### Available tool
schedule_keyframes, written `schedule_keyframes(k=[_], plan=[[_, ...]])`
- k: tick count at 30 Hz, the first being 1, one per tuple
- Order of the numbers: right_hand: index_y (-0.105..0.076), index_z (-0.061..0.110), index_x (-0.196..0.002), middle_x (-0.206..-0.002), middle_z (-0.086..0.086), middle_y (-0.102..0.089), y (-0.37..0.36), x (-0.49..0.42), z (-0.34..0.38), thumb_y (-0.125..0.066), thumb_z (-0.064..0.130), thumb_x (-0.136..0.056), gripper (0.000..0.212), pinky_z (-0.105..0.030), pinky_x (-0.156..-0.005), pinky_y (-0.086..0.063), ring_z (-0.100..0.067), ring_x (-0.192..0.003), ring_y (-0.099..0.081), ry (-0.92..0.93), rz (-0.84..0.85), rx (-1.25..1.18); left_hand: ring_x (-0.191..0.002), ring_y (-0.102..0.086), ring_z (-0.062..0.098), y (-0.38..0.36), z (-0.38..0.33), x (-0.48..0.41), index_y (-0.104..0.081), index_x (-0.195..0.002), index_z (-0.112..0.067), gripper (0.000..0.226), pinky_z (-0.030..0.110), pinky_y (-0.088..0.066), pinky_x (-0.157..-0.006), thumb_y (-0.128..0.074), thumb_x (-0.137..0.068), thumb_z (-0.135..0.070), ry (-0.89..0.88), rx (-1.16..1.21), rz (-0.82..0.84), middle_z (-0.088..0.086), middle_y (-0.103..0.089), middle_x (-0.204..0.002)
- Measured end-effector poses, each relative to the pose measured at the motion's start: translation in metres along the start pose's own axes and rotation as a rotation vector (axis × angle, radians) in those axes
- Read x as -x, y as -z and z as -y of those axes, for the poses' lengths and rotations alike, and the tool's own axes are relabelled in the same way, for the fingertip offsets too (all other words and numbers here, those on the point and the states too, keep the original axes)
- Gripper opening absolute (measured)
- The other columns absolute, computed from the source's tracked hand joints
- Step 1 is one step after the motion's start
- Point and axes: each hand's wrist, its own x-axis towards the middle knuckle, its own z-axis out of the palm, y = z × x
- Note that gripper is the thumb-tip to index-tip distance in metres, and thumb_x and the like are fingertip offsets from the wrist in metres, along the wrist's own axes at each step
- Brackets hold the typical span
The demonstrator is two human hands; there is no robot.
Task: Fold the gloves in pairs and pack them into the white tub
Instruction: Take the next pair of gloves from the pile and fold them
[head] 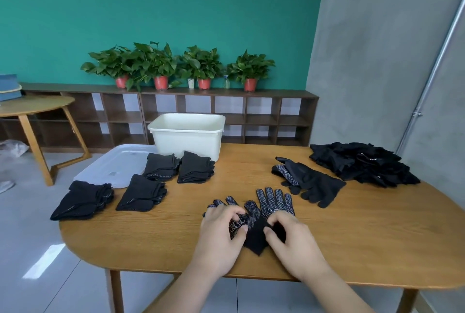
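Head view of a wooden table (156, 237) during glove folding. Two black dotted gloves (274, 204) lie palm-up, side by side and overlapping at the cuffs, near the front edge. The left hand (221, 234) rests on the left glove, fingers curled, thumb and forefinger pinching the fabric at its label. The right hand (292, 239) pinches the overlapped cuff (255, 239) between thumb and fingers, lifting a black corner of it slightly. Neither hand is open.

Step in hand, as judged: aligning one pair before the fold. The gloves are not yet stacked squarely; their fingers splay apart.

Four folded stacks (141, 194) sit to the left, between the hands and the tub (186, 136). The tub stands at the far edge, behind the stacks; its inside is not visible, so its contents cannot be told. A clear lid (113, 166) lies beside it, partly under one stack. A few loose gloves (309, 181) lie to the right, and a larger unsorted heap (359, 164) lies at the far right.

Next move, as judged: one glove must be drawn fully over the other, fingers matched, then the pair folded across the middle. Thin knit slips and bunches easily, so flat pressure is needed while folding.
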Motion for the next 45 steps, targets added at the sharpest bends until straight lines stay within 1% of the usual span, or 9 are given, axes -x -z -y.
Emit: schedule_keyframes(k=[10, 16, 24, 29, 33, 35, 38, 41, 45], plan=[[-0.066, 0.04, -0.089, -0.089, 0.024, -0.069, 0.016, -0.003, 0.014, -0.075, 0.035, -0.091, 0.01, -0.019, -0.081, -0.049, -0.001, -0.095, -0.063, -0.091, -0.011, -0.009, -0.15, -0.018, 0.012, 0.001, -0.009, -0.002, -0.033, -0.157, -0.034, 0.059, 0.035, -0.022, -0.126, -0.049, -0.103, -0.054, -0.002, -0.183, 0.107, -0.013, -0.035, -0.153], [-0.067, 0.041, -0.094, -0.088, 0.015, -0.07, 0.057, -0.025, 0.045, -0.074, 0.025, -0.094, 0.017, -0.02, -0.077, -0.054, -0.002, -0.088, -0.066, -0.041, 0.007, -0.006, -0.154, -0.01, 0.01, 0.002, -0.01, 0.0, -0.027, -0.16, -0.031, 0.063, 0.034, -0.019, -0.128, -0.044, -0.105, -0.056, -0.008, -0.205, 0.113, -0.01, -0.03, -0.158], [-0.073, 0.035, -0.095, -0.089, 0.013, -0.074, 0.132, -0.058, 0.087, -0.072, 0.016, -0.095, 0.019, -0.016, -0.067, -0.049, -0.007, -0.077, -0.065, 0.072, 0.011, -0.052, -0.157, -0.008, 0.013, 0.0, -0.009, 0.002, -0.023, -0.161, -0.03, 0.068, 0.037, -0.017, -0.13, -0.042, -0.104, -0.06, -0.036, -0.25, 0.153, -0.01, -0.027, -0.161], [-0.072, 0.043, -0.105, -0.095, 0.019, -0.073, 0.145, -0.082, 0.075, -0.071, 0.022, -0.098, 0.022, -0.018, -0.083, -0.053, 0.002, -0.091, -0.067, 0.068, 0.045, 0.103, -0.156, -0.01, 0.013, -0.004, -0.007, 0.001, -0.021, -0.162, -0.033, 0.068, 0.039, -0.019, -0.13, -0.04, -0.103, -0.062, -0.061, -0.303, 0.197, -0.013, -0.026, -0.162], [-0.074, 0.037, -0.11, -0.103, 0.02, -0.074, 0.146, -0.101, 0.064, -0.072, 0.023, -0.098, 0.019, -0.021, -0.097, -0.05, 0.002, -0.102, -0.067, 0.084, -0.121, 0.151, -0.154, -0.011, 0.012, -0.002, -0.009, 0.002, -0.027, -0.16, -0.039, 0.059, 0.038, -0.018, -0.128, -0.036, -0.106, -0.06, -0.111, -0.352, 0.222, -0.016, -0.025, -0.159], [-0.075, 0.031, -0.113, -0.107, 0.016, -0.075, 0.146, -0.105, 0.067, -0.071, 0.021, -0.099, 0.017, -0.02, -0.097, -0.049, -0.003, -0.105, -0.068, 0.158, -0.241, 0.193, -0.153, -0.012, 0.013, -0.002, -0.009, 0.002, -0.031, -0.159, -0.04, 0.056, 0.037, -0.018, -0.127, -0.034, -0.107, -0.06, -0.135, -0.373, 0.232, -0.017, -0.028, -0.158], [-0.076, 0.027, -0.115, -0.11, 0.008, -0.076, 0.128, -0.099, 0.06, -0.071, 0.019, -0.099, 0.019, -0.032, -0.094, -0.056, -0.015, -0.103, -0.07, 0.311, -0.312, 0.333, -0.153, -0.013, 0.012, -0.003, -0.01, 0.002, -0.036, -0.159, -0.037, 0.055, 0.036, -0.016, -0.128, -0.034, -0.107, -0.059, -0.166, -0.404, 0.244, -0.017, -0.03, -0.159], [-0.076, 0.03, -0.113, -0.103, 0.003, -0.076, 0.084, -0.08, 0.034, -0.074, 0.019, -0.095, 0.022, -0.038, -0.085, -0.059, -0.021, -0.094, -0.071, 0.322, -0.172, 0.428, -0.155, -0.012, 0.01, -0.003, -0.01, 0.001, -0.036, -0.159, -0.036, 0.056, 0.037, -0.014, -0.128, -0.034, -0.108, -0.057, -0.195, -0.414, 0.268, -0.017, -0.03, -0.162], [-0.07, 0.04, -0.122, -0.109, 0.005, -0.07, 0.016, -0.036, -0.008, -0.061, 0.028, -0.101, 0.026, -0.032, -0.083, -0.055, -0.018, -0.099, -0.068, 0.166, 0.165, 0.538, -0.157, -0.011, 0.009, -0.003, -0.011, 0.001, -0.036, -0.161, -0.036, 0.054, 0.037, -0.012, -0.129, -0.03, -0.11, -0.056, -0.223, -0.417, 0.329, -0.019, -0.029, -0.166]])
